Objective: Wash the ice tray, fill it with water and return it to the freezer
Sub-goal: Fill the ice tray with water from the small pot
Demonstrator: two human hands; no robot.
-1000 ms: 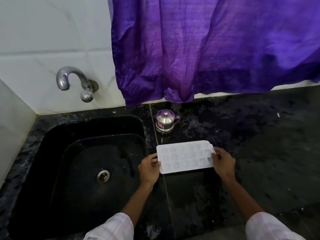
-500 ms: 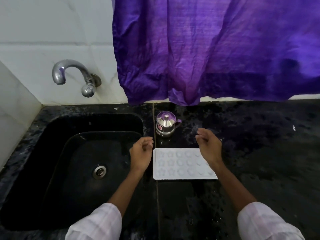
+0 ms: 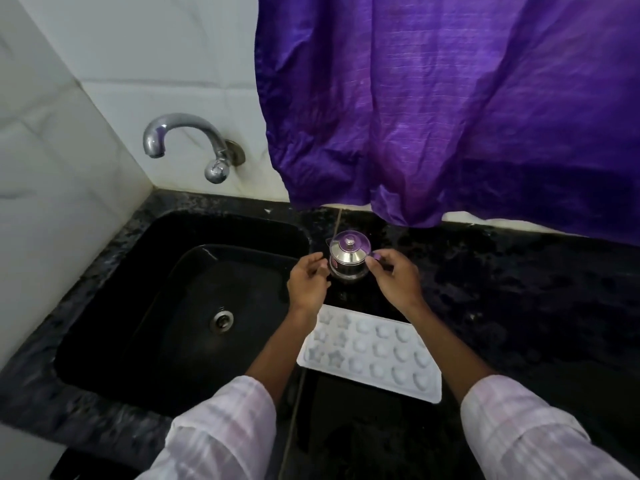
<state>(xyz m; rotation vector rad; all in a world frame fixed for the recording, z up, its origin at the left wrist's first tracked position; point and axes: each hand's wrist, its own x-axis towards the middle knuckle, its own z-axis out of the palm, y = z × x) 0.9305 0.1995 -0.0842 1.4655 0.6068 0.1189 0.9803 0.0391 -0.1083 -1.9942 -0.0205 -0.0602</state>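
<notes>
The white ice tray (image 3: 374, 355) lies flat on the black counter (image 3: 519, 306), just right of the sink, with star and round moulds facing up. Neither hand touches it. Behind it stands a small steel pot (image 3: 348, 254) with a purple lid knob and handle. My right hand (image 3: 394, 280) pinches the purple handle on the pot's right side. My left hand (image 3: 306, 284) hovers at the pot's left side with loosely curled fingers; I cannot tell if it touches the pot.
The black sink (image 3: 156, 306) with its drain (image 3: 221, 320) fills the left. A chrome tap (image 3: 187, 140) sticks out of the white tiled wall above it, with no water running. A purple curtain (image 3: 433, 116) hangs over the back of the counter.
Both hands let go of the ice tray, left it on the counter and moved forward to the steel pot. The right hand now pinches its handle.
</notes>
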